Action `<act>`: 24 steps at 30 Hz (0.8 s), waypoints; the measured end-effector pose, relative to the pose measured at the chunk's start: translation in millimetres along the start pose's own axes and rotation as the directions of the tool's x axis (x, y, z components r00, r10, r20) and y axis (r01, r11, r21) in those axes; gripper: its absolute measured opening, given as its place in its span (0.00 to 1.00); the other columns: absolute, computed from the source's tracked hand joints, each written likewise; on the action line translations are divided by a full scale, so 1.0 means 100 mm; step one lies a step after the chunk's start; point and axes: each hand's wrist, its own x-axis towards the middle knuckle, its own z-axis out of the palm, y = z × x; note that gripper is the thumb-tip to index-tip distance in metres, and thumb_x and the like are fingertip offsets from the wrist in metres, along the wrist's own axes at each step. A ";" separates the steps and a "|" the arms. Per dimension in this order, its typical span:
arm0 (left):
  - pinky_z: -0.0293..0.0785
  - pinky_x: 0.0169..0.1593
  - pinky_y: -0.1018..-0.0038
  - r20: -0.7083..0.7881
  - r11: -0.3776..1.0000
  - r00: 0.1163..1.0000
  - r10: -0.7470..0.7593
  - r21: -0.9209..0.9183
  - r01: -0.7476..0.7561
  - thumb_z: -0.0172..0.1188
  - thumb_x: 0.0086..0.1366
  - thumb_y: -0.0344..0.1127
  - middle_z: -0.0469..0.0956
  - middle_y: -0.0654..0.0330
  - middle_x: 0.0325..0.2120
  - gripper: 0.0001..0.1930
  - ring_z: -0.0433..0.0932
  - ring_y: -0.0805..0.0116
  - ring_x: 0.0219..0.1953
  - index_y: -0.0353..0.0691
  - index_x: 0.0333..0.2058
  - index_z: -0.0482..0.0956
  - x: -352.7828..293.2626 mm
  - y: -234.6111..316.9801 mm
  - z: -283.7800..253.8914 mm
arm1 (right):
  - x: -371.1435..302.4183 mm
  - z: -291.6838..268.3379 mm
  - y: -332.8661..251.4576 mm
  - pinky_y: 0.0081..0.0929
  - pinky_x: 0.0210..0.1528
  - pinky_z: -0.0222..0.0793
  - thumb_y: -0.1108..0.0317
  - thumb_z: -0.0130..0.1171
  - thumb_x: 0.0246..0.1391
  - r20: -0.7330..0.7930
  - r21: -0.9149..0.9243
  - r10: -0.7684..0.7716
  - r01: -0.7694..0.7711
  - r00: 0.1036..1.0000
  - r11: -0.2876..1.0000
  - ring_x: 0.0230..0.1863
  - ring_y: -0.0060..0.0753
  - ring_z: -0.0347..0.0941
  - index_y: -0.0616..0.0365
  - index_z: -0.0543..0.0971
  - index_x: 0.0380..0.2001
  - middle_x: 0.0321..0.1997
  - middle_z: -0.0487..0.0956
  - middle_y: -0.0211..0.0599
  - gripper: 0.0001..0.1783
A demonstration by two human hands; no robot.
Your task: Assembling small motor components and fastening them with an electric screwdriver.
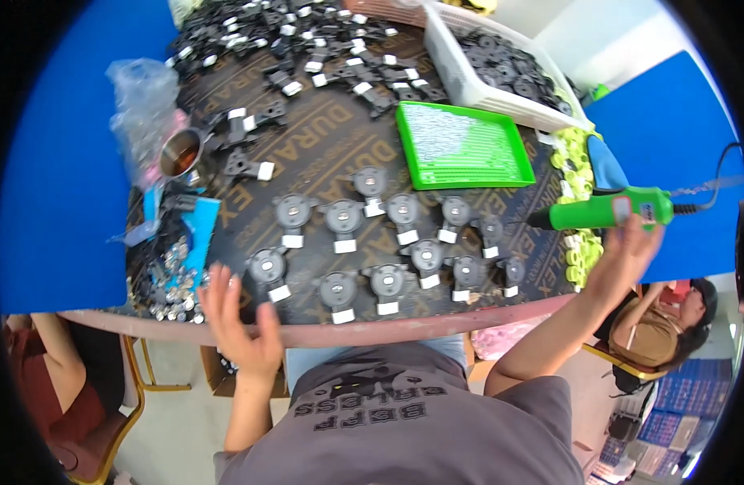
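My right hand [628, 249] is closed round a green electric screwdriver [590, 212], held level over the table's right side with its dark tip pointing left. A cord runs from its back end. Fingers spread, my left hand [244, 323] hovers at the front edge and holds nothing. Close by it lie small shiny metal parts [178, 295]. Across the middle of the table several round dark grey parts with white tabs, such as this one [344, 220], lie in loose rows. Behind them sits a green tray [469, 149] with many small silvery pieces, likely screws, inside.
Black parts with white ends [283, 36] are heaped at the back. A white basket [453, 77] of dark round parts stands back right. Yellow-green rings [578, 250] line the right edge. A metal cup [180, 153] and plastic bag [141, 105] stand left. Other people sit at both sides.
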 end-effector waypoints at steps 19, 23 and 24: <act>0.53 0.66 0.49 0.246 0.992 0.961 0.128 -0.039 -0.123 0.45 0.52 0.14 0.66 0.44 0.57 0.25 0.62 0.41 0.64 0.36 0.49 0.76 0.99 1.25 0.33 | 0.60 0.60 0.57 0.23 0.30 0.75 0.73 0.68 0.51 0.254 0.374 -0.020 -0.079 0.967 0.924 0.25 0.25 0.77 0.60 0.73 0.40 0.28 0.76 0.32 0.16; 0.52 0.67 0.51 0.505 0.997 0.860 0.073 -0.028 -0.068 0.52 0.58 0.19 0.67 0.49 0.57 0.24 0.65 0.49 0.62 0.37 0.56 0.70 1.35 1.47 0.62 | 0.52 0.45 0.91 0.26 0.30 0.72 0.73 0.60 0.58 0.069 0.301 -0.033 0.011 0.997 0.954 0.26 0.26 0.71 0.62 0.70 0.43 0.26 0.73 0.36 0.12; 0.54 0.66 0.51 0.509 0.991 0.852 0.126 -0.037 -0.125 0.54 0.60 0.22 0.68 0.50 0.55 0.24 0.67 0.49 0.60 0.36 0.56 0.69 1.43 1.44 0.71 | 0.54 0.37 0.94 0.26 0.29 0.71 0.73 0.60 0.58 0.050 0.272 -0.050 0.034 0.998 0.962 0.25 0.26 0.71 0.63 0.70 0.42 0.25 0.73 0.36 0.12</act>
